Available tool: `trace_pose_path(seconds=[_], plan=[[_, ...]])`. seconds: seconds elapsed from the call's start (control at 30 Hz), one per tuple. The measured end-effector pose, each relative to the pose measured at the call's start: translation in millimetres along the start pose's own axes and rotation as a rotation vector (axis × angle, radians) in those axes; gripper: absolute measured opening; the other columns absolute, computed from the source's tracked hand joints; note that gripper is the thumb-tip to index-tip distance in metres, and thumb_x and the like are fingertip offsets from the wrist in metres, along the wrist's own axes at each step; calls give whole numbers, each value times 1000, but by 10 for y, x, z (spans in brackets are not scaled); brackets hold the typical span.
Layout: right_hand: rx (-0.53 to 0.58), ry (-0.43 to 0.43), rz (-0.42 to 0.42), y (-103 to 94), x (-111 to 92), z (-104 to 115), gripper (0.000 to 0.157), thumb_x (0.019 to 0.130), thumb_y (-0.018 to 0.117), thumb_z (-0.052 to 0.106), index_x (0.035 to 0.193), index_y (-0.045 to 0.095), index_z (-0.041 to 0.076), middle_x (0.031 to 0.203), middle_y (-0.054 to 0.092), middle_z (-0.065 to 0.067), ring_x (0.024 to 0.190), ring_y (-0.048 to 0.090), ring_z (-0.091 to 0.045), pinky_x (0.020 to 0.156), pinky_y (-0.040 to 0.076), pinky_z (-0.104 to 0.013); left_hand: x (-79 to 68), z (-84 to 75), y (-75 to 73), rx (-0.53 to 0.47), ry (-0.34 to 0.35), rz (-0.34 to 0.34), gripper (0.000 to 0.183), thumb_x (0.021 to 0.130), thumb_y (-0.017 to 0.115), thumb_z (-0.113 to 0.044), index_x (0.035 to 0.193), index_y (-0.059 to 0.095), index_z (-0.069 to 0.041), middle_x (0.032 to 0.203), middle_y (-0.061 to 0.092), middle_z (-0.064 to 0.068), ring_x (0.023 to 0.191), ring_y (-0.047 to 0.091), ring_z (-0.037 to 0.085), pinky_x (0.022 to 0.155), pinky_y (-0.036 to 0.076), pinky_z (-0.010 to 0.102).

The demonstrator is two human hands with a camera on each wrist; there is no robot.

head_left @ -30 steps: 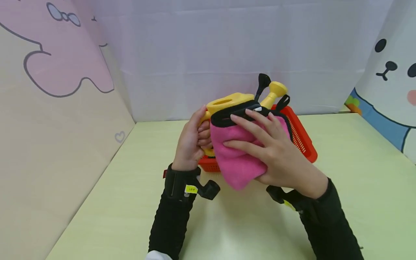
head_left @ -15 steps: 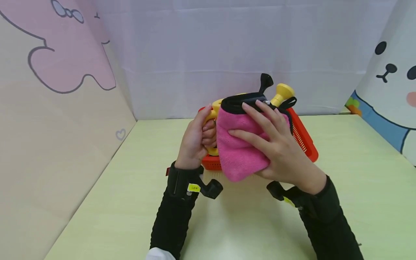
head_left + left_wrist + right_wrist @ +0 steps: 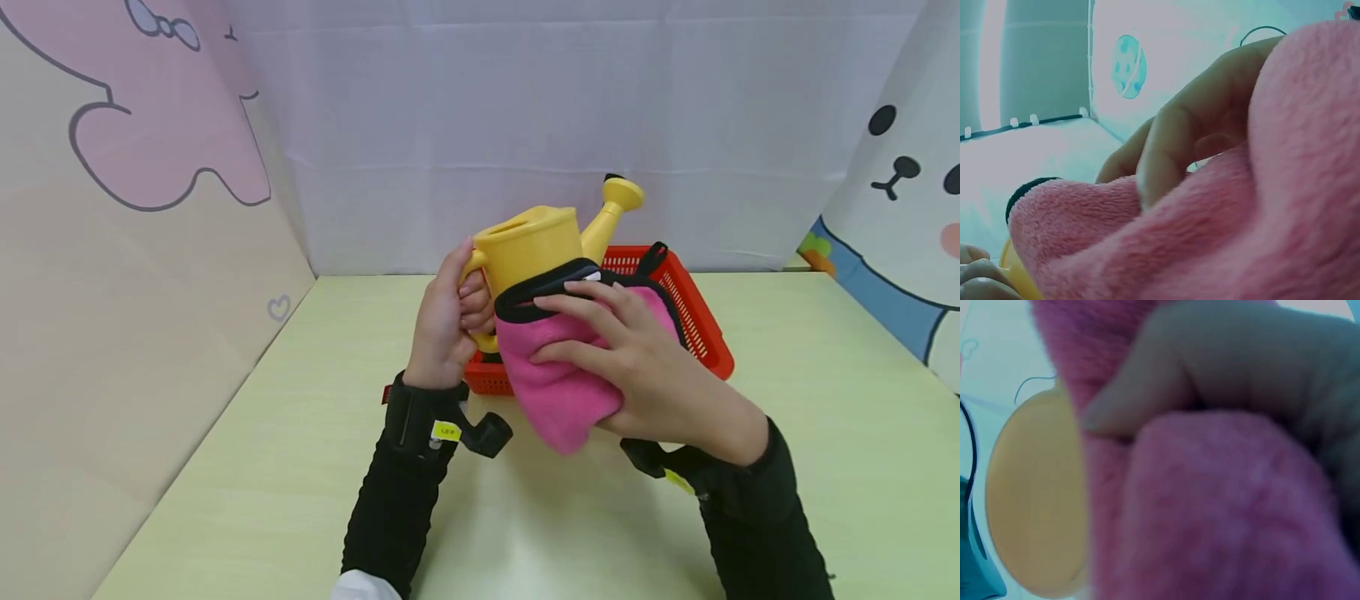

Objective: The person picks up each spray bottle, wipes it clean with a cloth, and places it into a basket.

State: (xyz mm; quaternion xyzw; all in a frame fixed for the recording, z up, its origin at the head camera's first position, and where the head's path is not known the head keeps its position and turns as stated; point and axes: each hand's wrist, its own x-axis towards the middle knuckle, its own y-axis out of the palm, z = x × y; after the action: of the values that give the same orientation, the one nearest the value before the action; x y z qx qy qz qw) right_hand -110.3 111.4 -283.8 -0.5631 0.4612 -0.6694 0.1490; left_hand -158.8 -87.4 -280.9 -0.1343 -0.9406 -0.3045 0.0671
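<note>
My left hand grips the handle of a yellow watering can, held up over the table with its spout to the right. Against the can's near side my right hand holds a folded pink towel with black edging and a small black loop. Its fingers are spread over the cloth, and in the right wrist view the thumb presses the pink towel from below, beside the can's round yellow base. The left wrist view shows bent fingers on the fuzzy cloth. The can's lower front is hidden by the towel.
Behind the can and towel stands a red plastic basket with slotted walls, mostly hidden. A black tip of some object shows behind the spout. Printed panels rise left and right of the pale table, with a white cloth behind.
The towel rose along the can's side, then slid back down with my right hand, uncovering more of the yellow body. The spout has moved slightly left; my left hand keeps its hold on the handle.
</note>
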Motion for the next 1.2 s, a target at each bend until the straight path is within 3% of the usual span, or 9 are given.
trace_pose_path(seconds=[0.17, 0.27, 0.6, 0.8, 1.2], plan=[[26, 31, 88, -50, -47, 23, 54, 52, 79, 25, 103, 62, 23, 131, 42, -6, 124, 25, -28, 88, 35, -54, -1, 4, -2, 25, -8, 1, 45, 92, 40, -36, 54, 27, -16, 41, 28, -11, 34, 22, 3, 36, 16, 15], [27, 28, 89, -58, -52, 21, 55, 52, 80, 26, 104, 62, 22, 131, 42, -6, 124, 25, -27, 87, 37, -53, -5, 7, -8, 52, -12, 8, 44, 92, 40, -36, 55, 27, -16, 42, 28, -11, 34, 22, 4, 36, 15, 16], [-26, -11, -123, 10, 29, -71, 63, 53, 80, 24, 112, 58, 15, 136, 38, -16, 127, 24, -34, 92, 31, -56, -11, 10, 1, 111, -49, 53, 45, 92, 41, -32, 52, 28, -16, 42, 27, -11, 34, 22, 2, 36, 14, 16], [-61, 15, -178, 26, 41, -104, 64, 55, 78, 33, 113, 57, 14, 136, 35, -20, 128, 22, -36, 94, 28, -56, -8, 10, 37, 80, -89, 93, 43, 92, 40, -33, 54, 29, -16, 43, 28, -11, 34, 23, 1, 35, 14, 16], [-37, 9, -118, 92, 58, -82, 70, 54, 80, 32, 116, 54, 16, 138, 35, -16, 129, 21, -34, 94, 29, -60, -18, -21, 11, 33, 15, -2, 46, 92, 39, -35, 53, 25, -16, 41, 26, -11, 33, 21, 3, 37, 13, 16]])
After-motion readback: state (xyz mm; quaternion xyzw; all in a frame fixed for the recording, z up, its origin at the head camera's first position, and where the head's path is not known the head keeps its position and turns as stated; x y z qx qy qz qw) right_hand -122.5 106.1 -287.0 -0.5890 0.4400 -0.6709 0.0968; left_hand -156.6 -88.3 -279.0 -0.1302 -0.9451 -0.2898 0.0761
